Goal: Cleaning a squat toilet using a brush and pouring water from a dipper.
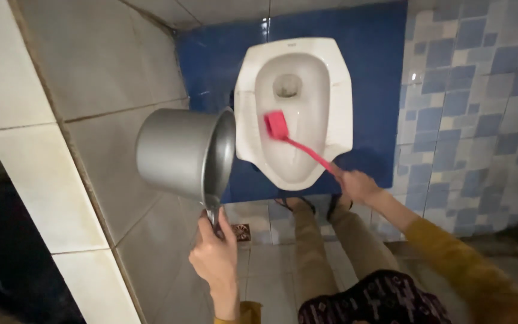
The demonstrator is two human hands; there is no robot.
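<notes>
My left hand (216,255) grips the handle of a grey metal pot (181,153), tipped on its side with its mouth turned toward the white squat toilet pan (337,102). My right hand (358,185) holds the thin handle of a pink toilet brush (278,126). The brush head rests inside the pan, on its sloped inner wall below the drain hole (287,86). The pot hangs just left of the pan's left rim.
Blue floor tiles (379,48) surround the pan. A grey tiled wall (97,78) stands at the left, a blue-grey mosaic wall (481,108) at the right. My legs and feet (316,240) stand on pale tiles beside a small floor drain (242,232).
</notes>
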